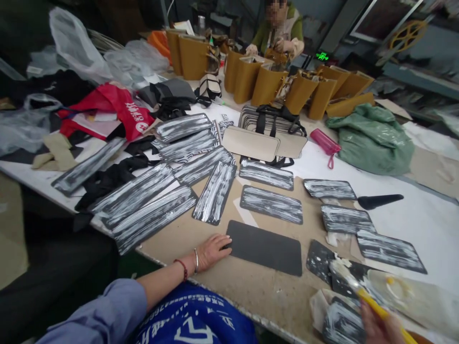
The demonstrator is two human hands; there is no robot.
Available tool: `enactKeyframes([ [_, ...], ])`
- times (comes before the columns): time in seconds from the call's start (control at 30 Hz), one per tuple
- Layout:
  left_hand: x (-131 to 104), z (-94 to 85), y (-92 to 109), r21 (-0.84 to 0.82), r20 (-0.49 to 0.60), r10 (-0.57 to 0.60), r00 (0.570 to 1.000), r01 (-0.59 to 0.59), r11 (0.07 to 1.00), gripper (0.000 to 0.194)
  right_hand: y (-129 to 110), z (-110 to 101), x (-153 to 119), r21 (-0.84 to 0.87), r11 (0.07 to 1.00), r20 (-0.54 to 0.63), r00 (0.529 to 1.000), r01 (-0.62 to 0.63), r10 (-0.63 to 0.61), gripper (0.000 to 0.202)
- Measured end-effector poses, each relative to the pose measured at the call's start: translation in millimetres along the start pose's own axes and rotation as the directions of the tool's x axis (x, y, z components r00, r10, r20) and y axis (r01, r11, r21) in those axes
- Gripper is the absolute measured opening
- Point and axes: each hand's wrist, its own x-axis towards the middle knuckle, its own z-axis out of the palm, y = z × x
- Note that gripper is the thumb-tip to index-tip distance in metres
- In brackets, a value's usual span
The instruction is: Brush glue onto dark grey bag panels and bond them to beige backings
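A plain dark panel [264,247] lies flat near the table's front edge. My left hand [213,252] rests at its left end, fingers stretched out over the edge, holding nothing. At the lower right, my right hand [380,321], partly blurred, grips a brush with a yellow handle [375,306]. The brush's whitish bristles [342,268] are over a dark, glue-spotted piece [319,260]. Dark panels streaked with white surround the plain one, such as a streaked panel [271,204] just behind it and an upright streaked panel [215,193] to its left.
A stack of beige-faced panels [251,143] stands at the middle back, before brown bag bodies [270,85]. Behind these a person [278,33] handles one. Green cloth [373,138], a pink pouch [324,142] and a black tool [380,200] lie right; red bag [111,110] and plastic bags left.
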Motion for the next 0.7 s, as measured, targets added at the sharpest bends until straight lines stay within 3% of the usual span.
enactKeyframes([
  [0.07, 0.2, 1.0, -1.1, -0.026, 0.011, 0.001, 1.0, -0.001, 1.0, 0.025, 12.9, 54.4, -35.6, 0.126, 0.984, -0.059, 0.989, -0.125, 0.134, 0.037],
  [0.17, 0.7, 2.1, -2.0, -0.047, 0.0, 0.014, 1.0, -0.014, 0.999, 0.024, 33.7, 134.6, -81.9, 0.128, 0.974, 0.099, 0.979, -0.189, 0.177, 0.036],
  [0.27, 1.2, 2.8, -2.0, -0.047, -0.026, 0.011, 1.0, -0.012, 0.999, 0.022, 53.4, 184.4, -107.7, 0.067, 0.971, 0.202, 0.956, -0.229, 0.212, 0.043],
  [0.37, 1.9, 2.3, -1.7, -0.041, -0.054, 0.0, 0.999, -0.002, 0.999, 0.021, 70.6, 204.8, -116.0, 0.007, 0.966, 0.246, 0.937, -0.257, 0.248, 0.049],
  [0.5, 2.6, 0.7, -2.1, -0.052, -0.043, -0.005, 0.999, 0.002, 0.999, 0.02, 85.9, 213.7, -114.9, -0.022, 0.967, 0.248, 0.936, -0.253, 0.25, 0.054],
  [0.7, 2.3, 1.6, -3.1, -0.071, -0.085, -0.007, 0.996, 0.001, 0.997, 0.023, 86.7, 196.4, -96.1, -0.083, 0.984, 0.18, 0.969, -0.157, 0.169, 0.051],
])
